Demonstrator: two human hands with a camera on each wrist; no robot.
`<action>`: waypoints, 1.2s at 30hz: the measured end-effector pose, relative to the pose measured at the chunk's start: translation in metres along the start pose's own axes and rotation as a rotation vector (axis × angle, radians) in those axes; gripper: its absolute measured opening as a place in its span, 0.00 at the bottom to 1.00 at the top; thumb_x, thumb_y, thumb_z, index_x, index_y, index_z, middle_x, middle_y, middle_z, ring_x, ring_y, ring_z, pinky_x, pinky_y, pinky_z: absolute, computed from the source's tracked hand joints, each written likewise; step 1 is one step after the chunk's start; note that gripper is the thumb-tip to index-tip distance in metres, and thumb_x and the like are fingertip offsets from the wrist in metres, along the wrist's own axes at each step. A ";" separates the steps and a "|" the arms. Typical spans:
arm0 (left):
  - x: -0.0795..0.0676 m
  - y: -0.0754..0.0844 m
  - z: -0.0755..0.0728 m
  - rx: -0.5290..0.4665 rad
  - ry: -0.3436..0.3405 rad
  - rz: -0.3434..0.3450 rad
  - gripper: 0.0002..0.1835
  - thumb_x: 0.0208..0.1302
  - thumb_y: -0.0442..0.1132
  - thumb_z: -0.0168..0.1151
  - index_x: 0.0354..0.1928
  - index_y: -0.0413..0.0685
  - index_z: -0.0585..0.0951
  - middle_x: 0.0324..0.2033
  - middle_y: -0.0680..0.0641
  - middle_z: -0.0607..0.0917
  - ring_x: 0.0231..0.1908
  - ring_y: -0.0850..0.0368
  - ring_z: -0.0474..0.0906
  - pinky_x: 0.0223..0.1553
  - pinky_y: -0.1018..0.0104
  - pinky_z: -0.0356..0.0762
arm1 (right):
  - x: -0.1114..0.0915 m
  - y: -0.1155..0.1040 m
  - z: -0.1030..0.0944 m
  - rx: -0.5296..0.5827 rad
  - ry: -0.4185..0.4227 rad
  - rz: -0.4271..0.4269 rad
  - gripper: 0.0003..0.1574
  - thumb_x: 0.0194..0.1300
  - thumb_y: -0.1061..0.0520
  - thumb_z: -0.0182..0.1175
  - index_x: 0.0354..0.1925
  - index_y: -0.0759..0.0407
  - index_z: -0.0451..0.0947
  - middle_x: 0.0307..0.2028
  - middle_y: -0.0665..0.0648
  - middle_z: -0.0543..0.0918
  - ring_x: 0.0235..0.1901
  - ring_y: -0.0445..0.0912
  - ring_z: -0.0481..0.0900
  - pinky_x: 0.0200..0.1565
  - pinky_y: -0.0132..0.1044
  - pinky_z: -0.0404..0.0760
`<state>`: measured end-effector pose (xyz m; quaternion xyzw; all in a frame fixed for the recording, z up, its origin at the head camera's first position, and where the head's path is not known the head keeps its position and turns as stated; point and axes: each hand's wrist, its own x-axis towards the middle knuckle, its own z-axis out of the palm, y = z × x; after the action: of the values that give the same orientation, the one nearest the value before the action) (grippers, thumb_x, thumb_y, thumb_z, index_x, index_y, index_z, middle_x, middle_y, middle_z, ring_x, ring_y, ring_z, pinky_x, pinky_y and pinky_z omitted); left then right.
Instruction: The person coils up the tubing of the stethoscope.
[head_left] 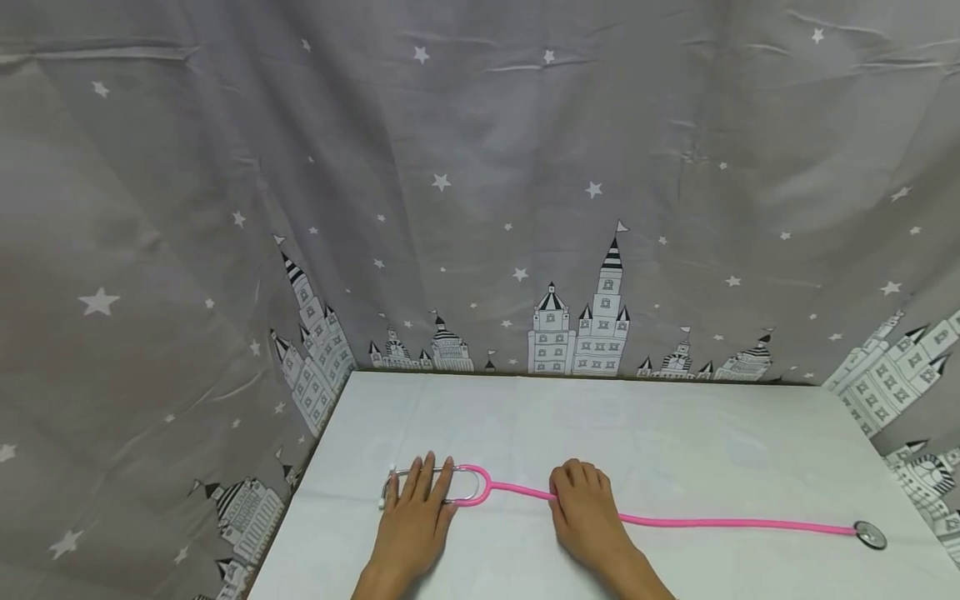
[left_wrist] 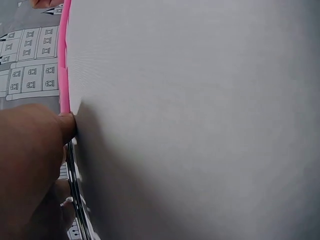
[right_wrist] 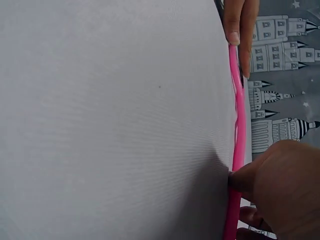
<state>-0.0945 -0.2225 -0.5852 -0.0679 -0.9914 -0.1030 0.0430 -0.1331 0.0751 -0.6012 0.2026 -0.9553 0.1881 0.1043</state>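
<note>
A stethoscope (head_left: 701, 522) with pink tubing lies stretched across the white table, its metal ear tubes to the left and its round chest piece (head_left: 870, 535) at the far right. Across the ear tubes rests my left hand (head_left: 412, 521), fingers straight and slightly spread. Its thumb touches the stethoscope where metal meets pink tubing, as the left wrist view shows. My right hand (head_left: 588, 517) grips the pink tubing right of the Y-shaped fork, fingers curled over it. The right wrist view shows the thumb (right_wrist: 242, 178) against the tubing (right_wrist: 239, 130). The palms' undersides are hidden.
The white table (head_left: 675, 442) ends at a back edge against a grey curtain (head_left: 480, 125) printed with stars and castles. The curtain also hangs along the left and right sides of the table.
</note>
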 end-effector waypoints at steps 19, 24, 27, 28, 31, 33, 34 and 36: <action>0.001 0.000 -0.001 0.024 0.018 -0.018 0.35 0.79 0.57 0.59 0.82 0.55 0.68 0.80 0.35 0.69 0.82 0.35 0.63 0.81 0.27 0.52 | 0.010 -0.007 -0.024 -0.023 0.126 -0.084 0.13 0.69 0.58 0.71 0.45 0.52 0.75 0.45 0.51 0.75 0.53 0.52 0.73 0.58 0.50 0.77; 0.007 -0.003 -0.004 0.041 0.051 0.017 0.38 0.75 0.56 0.66 0.81 0.50 0.70 0.75 0.36 0.76 0.78 0.35 0.70 0.80 0.29 0.56 | 0.017 -0.011 -0.039 -0.023 0.181 -0.090 0.15 0.66 0.60 0.73 0.44 0.53 0.76 0.44 0.52 0.76 0.51 0.53 0.74 0.52 0.45 0.77; 0.008 -0.006 -0.004 0.070 0.080 0.033 0.38 0.72 0.55 0.69 0.79 0.48 0.72 0.71 0.39 0.81 0.74 0.38 0.76 0.80 0.31 0.60 | 0.018 -0.012 -0.047 0.000 0.172 -0.072 0.15 0.67 0.60 0.73 0.44 0.53 0.76 0.45 0.53 0.77 0.51 0.52 0.73 0.52 0.45 0.77; 0.009 -0.007 -0.003 0.076 0.097 0.044 0.38 0.71 0.54 0.70 0.78 0.48 0.73 0.68 0.39 0.83 0.72 0.39 0.78 0.79 0.31 0.62 | 0.018 -0.012 -0.048 0.006 0.166 -0.066 0.14 0.67 0.60 0.73 0.45 0.53 0.76 0.46 0.53 0.77 0.51 0.52 0.73 0.52 0.45 0.78; 0.009 -0.010 -0.001 0.080 0.164 0.083 0.36 0.69 0.53 0.73 0.74 0.47 0.76 0.60 0.42 0.86 0.65 0.41 0.83 0.76 0.35 0.69 | 0.018 -0.010 -0.052 0.014 0.157 -0.051 0.14 0.67 0.60 0.73 0.45 0.53 0.76 0.46 0.53 0.78 0.51 0.52 0.74 0.51 0.45 0.78; 0.010 -0.011 0.000 0.076 0.204 0.107 0.35 0.67 0.53 0.75 0.72 0.47 0.78 0.55 0.43 0.87 0.61 0.43 0.85 0.73 0.38 0.75 | 0.017 -0.008 -0.054 0.009 0.159 -0.047 0.14 0.67 0.61 0.73 0.45 0.53 0.76 0.46 0.53 0.78 0.51 0.53 0.75 0.50 0.45 0.78; 0.010 -0.011 0.000 0.073 0.221 0.120 0.34 0.67 0.52 0.75 0.71 0.47 0.79 0.53 0.44 0.87 0.58 0.44 0.86 0.69 0.42 0.79 | 0.017 -0.006 -0.054 0.006 0.160 -0.045 0.15 0.67 0.61 0.73 0.45 0.53 0.76 0.45 0.53 0.78 0.51 0.53 0.75 0.50 0.45 0.78; 0.011 -0.010 0.000 0.075 0.238 0.136 0.33 0.66 0.52 0.76 0.70 0.47 0.80 0.50 0.46 0.87 0.53 0.47 0.86 0.60 0.49 0.85 | 0.016 -0.003 -0.055 0.002 0.169 -0.042 0.15 0.67 0.62 0.73 0.45 0.53 0.76 0.44 0.53 0.78 0.51 0.53 0.75 0.50 0.44 0.79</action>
<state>-0.1065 -0.2313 -0.5861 -0.1207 -0.9755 -0.0701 0.1699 -0.1394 0.0888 -0.5463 0.2062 -0.9384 0.2032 0.1886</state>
